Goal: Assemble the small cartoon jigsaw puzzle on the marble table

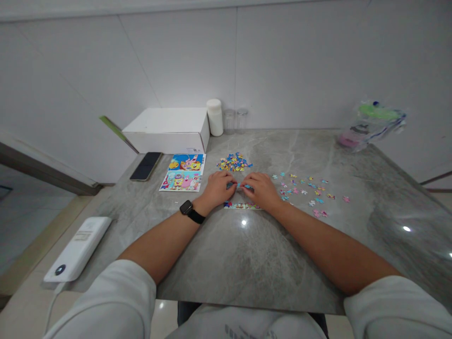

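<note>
My left hand [221, 187] and my right hand [260, 189] meet over the middle of the table, fingertips closed around small light-blue jigsaw puzzle pieces [238, 185]. How many pieces they pinch I cannot make out. Just below the hands lies a joined strip of puzzle [242, 205], multicoloured, its ends partly covered by my hands. Beyond my fingers is a heap of blue and yellow puzzle pieces [234, 162]. To the right of my right hand, several loose pieces [318, 200] in pink, blue and white are spread out. A printed picture sheet [182, 173] with cartoon characters lies left of my left hand.
A phone [146, 166] and a white power bank [78, 248] with a cable lie on the left. At the back stand a white box [167, 129], a white bottle [215, 117] and two clear glasses [241, 121]. A plastic bag [370, 126] sits at the right rear edge.
</note>
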Available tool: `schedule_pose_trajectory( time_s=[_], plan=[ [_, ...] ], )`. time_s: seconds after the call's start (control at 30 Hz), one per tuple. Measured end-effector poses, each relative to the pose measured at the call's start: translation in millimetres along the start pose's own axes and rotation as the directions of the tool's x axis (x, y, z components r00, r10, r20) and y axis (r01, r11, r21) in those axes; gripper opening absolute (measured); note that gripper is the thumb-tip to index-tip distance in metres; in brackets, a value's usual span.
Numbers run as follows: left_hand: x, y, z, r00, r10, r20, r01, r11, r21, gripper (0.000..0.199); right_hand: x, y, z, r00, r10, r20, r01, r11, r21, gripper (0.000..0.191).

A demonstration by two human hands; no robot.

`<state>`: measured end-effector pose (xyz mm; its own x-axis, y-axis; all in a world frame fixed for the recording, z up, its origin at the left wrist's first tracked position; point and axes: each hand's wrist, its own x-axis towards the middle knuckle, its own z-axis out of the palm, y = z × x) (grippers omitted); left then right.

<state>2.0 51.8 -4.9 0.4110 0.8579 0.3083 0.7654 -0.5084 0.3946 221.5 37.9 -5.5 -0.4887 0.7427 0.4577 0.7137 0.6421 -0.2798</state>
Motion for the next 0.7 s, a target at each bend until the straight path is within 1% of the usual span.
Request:
schedule_pose_trajectory(
  time_s=[0.1, 0.27, 0.43, 0.6, 0.7],
  plan=[
    [0.3, 1.2, -1.3, 1.000, -0.001, 0.010, 0.001, 1.000, 0.006, 0.017, 1.9, 0.7, -0.2, 1.000, 0.011, -0.028, -0.011, 1.000, -0.004, 0.008],
    [0.6, 0.9, -1.7, 1.000, -0.001, 0.015, 0.001, 1.000, 0.003, 0.020, 2.6, 1.5, 0.6, 0.999, -0.005, 0.046, 0.006, 1.000, -0.017, 0.009],
    [0.8, -0.5, -0.6, 1.000, -0.008, 0.012, 0.009, 1.000, -0.017, 0.016, 1.4, 1.9, 2.1, 0.994, -0.027, 0.109, 0.030, 0.999, -0.021, 0.011],
    [0.5, 1.6, -2.8, 1.000, -0.007, 0.022, 0.007, 1.000, -0.010, 0.013, -1.4, 4.1, 3.4, 0.991, -0.051, 0.123, 0.053, 0.999, -0.012, 0.010],
    [0.2, 3.1, -4.3, 1.000, -0.004, 0.028, 0.005, 1.000, -0.012, 0.013, -4.0, 5.7, 2.3, 0.993, -0.048, 0.112, 0.049, 0.999, -0.004, 0.010]
  ],
)
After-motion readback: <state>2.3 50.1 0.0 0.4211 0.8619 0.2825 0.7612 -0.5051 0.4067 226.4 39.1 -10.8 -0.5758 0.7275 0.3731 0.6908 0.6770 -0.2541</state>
